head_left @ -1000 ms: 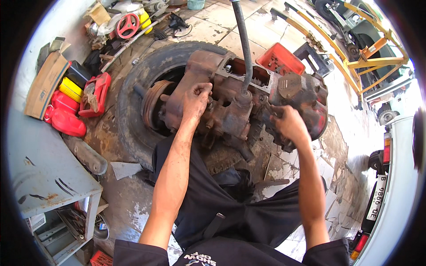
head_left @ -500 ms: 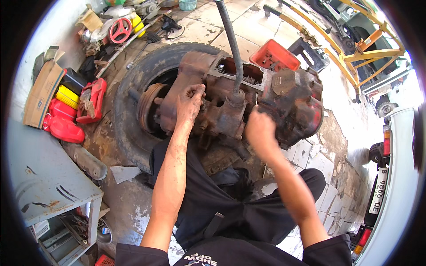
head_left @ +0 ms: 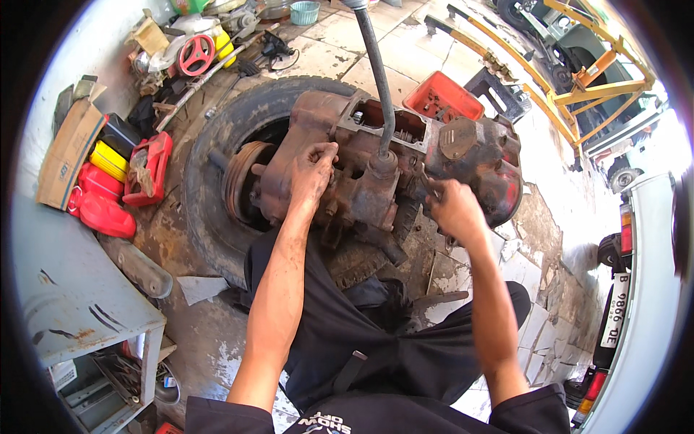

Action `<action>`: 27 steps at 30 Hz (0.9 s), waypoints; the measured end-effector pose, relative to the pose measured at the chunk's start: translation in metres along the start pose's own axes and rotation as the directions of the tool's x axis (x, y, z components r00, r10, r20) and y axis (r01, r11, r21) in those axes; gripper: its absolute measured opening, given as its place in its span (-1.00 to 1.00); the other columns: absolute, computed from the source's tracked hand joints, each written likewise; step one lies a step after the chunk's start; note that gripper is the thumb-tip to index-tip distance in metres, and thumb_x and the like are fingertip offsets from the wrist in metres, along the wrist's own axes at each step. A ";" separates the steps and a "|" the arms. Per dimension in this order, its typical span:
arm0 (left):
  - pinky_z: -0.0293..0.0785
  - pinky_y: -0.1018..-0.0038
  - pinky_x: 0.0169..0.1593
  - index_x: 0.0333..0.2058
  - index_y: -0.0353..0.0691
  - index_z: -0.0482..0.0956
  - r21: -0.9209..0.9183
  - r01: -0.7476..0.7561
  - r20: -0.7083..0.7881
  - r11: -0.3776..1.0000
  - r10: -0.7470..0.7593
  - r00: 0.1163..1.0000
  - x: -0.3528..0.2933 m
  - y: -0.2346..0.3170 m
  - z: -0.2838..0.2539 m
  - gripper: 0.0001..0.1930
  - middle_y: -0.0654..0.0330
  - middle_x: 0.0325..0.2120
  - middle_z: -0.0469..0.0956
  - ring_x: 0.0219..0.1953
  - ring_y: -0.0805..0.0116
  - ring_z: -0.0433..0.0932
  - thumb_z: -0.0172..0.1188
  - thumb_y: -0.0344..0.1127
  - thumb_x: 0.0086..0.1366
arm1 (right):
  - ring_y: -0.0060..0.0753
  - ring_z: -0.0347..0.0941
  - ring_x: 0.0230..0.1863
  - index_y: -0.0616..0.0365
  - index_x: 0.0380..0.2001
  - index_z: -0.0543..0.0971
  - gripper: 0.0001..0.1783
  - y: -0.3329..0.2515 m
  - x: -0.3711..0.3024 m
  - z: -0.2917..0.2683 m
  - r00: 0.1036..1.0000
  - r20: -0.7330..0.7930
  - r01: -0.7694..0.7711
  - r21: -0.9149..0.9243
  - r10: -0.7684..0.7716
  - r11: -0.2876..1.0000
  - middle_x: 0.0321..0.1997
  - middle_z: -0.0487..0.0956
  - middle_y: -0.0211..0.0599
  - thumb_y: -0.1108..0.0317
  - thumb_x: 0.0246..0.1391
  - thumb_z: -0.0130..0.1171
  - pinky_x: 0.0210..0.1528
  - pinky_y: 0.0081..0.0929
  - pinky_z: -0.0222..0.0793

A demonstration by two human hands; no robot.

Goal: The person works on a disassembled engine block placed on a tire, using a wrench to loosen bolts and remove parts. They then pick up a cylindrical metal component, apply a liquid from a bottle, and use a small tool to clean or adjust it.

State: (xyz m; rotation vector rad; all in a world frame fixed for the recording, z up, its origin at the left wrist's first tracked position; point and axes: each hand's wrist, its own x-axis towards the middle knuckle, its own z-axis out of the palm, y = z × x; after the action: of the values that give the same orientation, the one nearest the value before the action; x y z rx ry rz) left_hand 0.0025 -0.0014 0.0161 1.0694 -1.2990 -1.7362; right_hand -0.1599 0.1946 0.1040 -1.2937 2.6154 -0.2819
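Note:
A rust-brown gearbox (head_left: 311,116) with a long gear lever (head_left: 374,61) rests on a tyre (head_left: 206,217) in front of my crossed legs. Its top has an opening through which gears (head_left: 409,136) show. My left hand (head_left: 313,170) lies against the casing left of the lever, fingers curled together; whatever they pinch, if anything, is hidden. To the right of the lever, my right hand (head_left: 457,210) is closed round a slim metal wrench (head_left: 431,189), its end pointing at the seam beside the dark bell-shaped housing (head_left: 481,155).
Behind the gearbox stands a red tray (head_left: 444,98) of small parts, with a black crate (head_left: 499,94) beside it. A yellow steel frame (head_left: 538,94) is at the far right. Red containers (head_left: 101,199) and a grey metal table (head_left: 87,296) stand left; a pale vehicle (head_left: 643,304) stands right.
My right hand has swung right and slightly down, away from the lever's base, with the wrench in it. The left hand stays at the same spot on the casing.

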 end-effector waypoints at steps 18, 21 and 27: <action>0.32 0.63 -0.44 -0.28 -0.28 0.62 0.047 -0.007 -0.006 0.999 0.007 1.000 0.003 -0.012 -0.002 -0.72 0.31 -0.51 0.54 -0.57 0.62 0.38 0.28 -0.15 0.24 | -0.33 0.63 -0.42 0.60 0.15 0.26 -0.37 -0.035 0.006 0.083 0.999 -0.013 0.028 -0.490 -0.039 0.871 -0.50 0.62 -0.07 0.39 0.07 0.05 -0.44 -0.40 0.56; 0.29 0.64 -0.49 -0.29 -0.30 0.60 0.008 -0.032 0.002 0.999 0.032 0.999 0.002 -0.005 0.000 -0.74 0.32 -0.53 0.53 -0.59 0.64 0.37 0.28 -0.19 0.24 | -0.10 0.60 -0.44 0.46 0.31 0.05 -0.24 -0.022 -0.006 0.117 0.995 -0.094 -0.046 -0.216 0.027 0.975 -0.43 0.60 0.00 0.42 0.07 0.04 -0.40 -0.27 0.56; 0.33 0.62 -0.41 -0.26 -0.27 0.63 0.059 -0.010 -0.030 0.998 0.012 0.999 0.004 -0.011 -0.014 -0.71 0.30 -0.49 0.55 -0.55 0.60 0.38 0.27 -0.14 0.24 | 0.19 0.54 -0.28 0.31 0.24 0.26 -0.39 -0.020 -0.039 0.086 0.996 -0.010 -0.093 -0.015 0.093 0.996 -0.31 0.57 0.24 0.45 0.08 0.04 -0.20 -0.02 0.45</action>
State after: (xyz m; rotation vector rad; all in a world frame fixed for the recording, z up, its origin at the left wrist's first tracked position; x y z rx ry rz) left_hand 0.0127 -0.0071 0.0031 1.1155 -1.3419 -1.6769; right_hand -0.0986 0.2070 0.0310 -1.1733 2.6816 -0.2535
